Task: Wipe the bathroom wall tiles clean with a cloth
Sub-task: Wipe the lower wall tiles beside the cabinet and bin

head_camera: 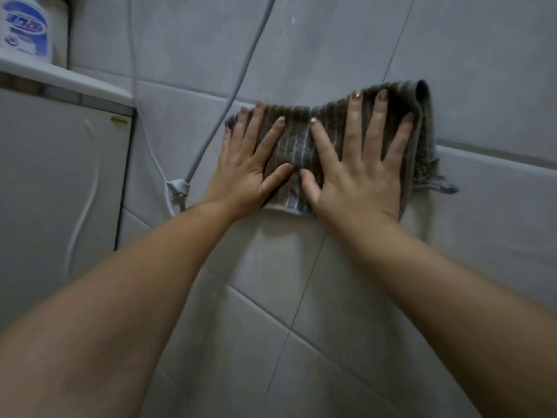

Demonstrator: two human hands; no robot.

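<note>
A folded brown-and-grey striped cloth (297, 140) lies flat against the grey wall tiles (331, 40). My left hand (247, 164) presses its left part with straight, spread fingers. My right hand (361, 164) presses its right part the same way, palm flat. The two thumbs almost meet at the cloth's lower middle. A frayed corner of the cloth (437, 182) hangs out to the right, past my right hand.
Two grey cables (238, 86) run down the wall just left of my left hand and meet at a tied knot (179, 190). A white appliance (60, 176) stands at the left, with a blue-and-white bottle (25, 25) on top.
</note>
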